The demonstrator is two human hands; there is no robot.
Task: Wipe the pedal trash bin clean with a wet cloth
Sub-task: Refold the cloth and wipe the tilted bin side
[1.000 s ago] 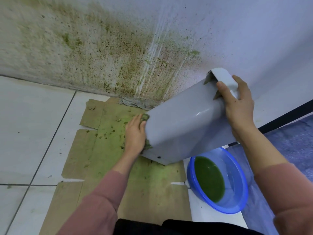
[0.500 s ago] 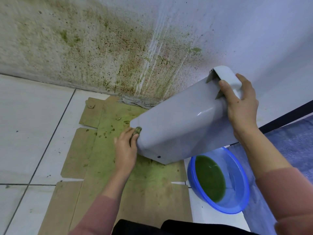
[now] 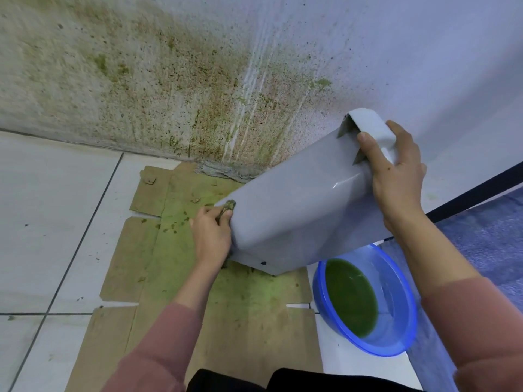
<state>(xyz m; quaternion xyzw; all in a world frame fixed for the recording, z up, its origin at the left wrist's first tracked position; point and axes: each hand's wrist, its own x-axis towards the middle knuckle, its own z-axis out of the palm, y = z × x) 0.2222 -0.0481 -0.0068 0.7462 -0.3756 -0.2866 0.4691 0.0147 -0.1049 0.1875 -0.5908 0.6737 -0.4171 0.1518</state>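
Bin (image 3: 297, 210), pale grey, is tipped on its side above stained cardboard (image 3: 226, 312), one lower corner touching it. Right hand (image 3: 396, 176) grips the pedal (image 3: 373, 128) at the raised end, thumb on the near face, fingers curled over the far side. Left hand (image 3: 210, 236) presses a small green-soiled cloth (image 3: 229, 205) against the bin's lower end, fingers closed on the cloth, which peeks out just past the fingertips. Below the right wrist sits a blue basin (image 3: 402, 301) of green water. Beyond the left fingers, the wall (image 3: 169, 80) is spattered green.
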